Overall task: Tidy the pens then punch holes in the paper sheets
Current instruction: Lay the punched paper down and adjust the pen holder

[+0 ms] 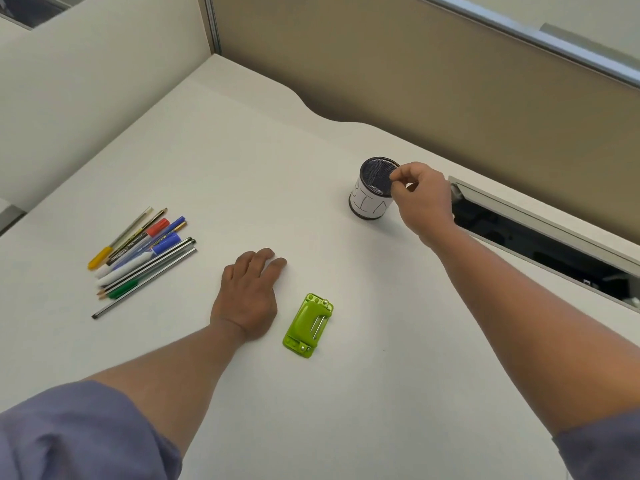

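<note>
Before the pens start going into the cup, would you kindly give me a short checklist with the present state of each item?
1. Black mesh pen cup upright, mouth open: ok.
2. Right hand steadying the cup: ok, fingers pinch its rim.
3. Left hand free to pick up: ok, it rests flat and empty on the white desk.
4. Loose pile of pens and pencils within reach: ok, just left of that hand.
5. Green hole punch clear of the path: ok.
6. Paper sheets ready: cannot tell, none in view.
</note>
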Available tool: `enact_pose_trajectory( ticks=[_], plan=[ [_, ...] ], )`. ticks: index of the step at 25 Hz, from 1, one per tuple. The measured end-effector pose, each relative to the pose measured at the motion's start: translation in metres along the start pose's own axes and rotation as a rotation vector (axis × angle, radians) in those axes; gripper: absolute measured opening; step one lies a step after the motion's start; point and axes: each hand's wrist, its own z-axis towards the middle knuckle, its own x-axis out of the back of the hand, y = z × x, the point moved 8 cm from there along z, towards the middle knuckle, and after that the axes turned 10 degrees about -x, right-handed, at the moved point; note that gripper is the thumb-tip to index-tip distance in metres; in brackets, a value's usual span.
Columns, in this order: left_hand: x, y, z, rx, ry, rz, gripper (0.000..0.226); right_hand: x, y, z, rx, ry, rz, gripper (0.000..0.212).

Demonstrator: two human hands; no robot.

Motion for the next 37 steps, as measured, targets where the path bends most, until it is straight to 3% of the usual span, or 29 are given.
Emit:
enact_pose_trajectory(
  ticks=[6, 10, 16, 18, 23, 37],
  plan=[
    [0.0, 0.0, 0.001, -0.006, 0.017, 0.001, 0.06, -0.002, 0.031, -0.067, -0.04, -0.216, -0.008, 0.015],
    [0.0, 0.001, 0.001, -0.017, 0.044, 0.002, 0.06, -0.007, 0.078, -0.126, -0.125, -0.388, -0.177, 0.011],
    [0.001, 0.001, 0.0, -0.023, 0.071, -0.009, 0.059, -0.008, 0.121, -0.194, -0.093, -0.556, -0.533, 0.013],
    [0.002, 0.002, 0.0, -0.025, 0.071, -0.01, 0.059, -0.008, 0.123, -0.203, -0.072, -0.571, -0.587, 0.007],
    [0.003, 0.002, -0.001, -0.029, 0.093, -0.017, 0.057, -0.016, 0.124, -0.209, -0.031, -0.522, -0.669, 0.022],
    [0.002, 0.002, 0.0, -0.036, 0.089, -0.02, 0.055, -0.035, 0.118, -0.201, 0.091, -0.447, -0.922, 0.014]
  ],
)
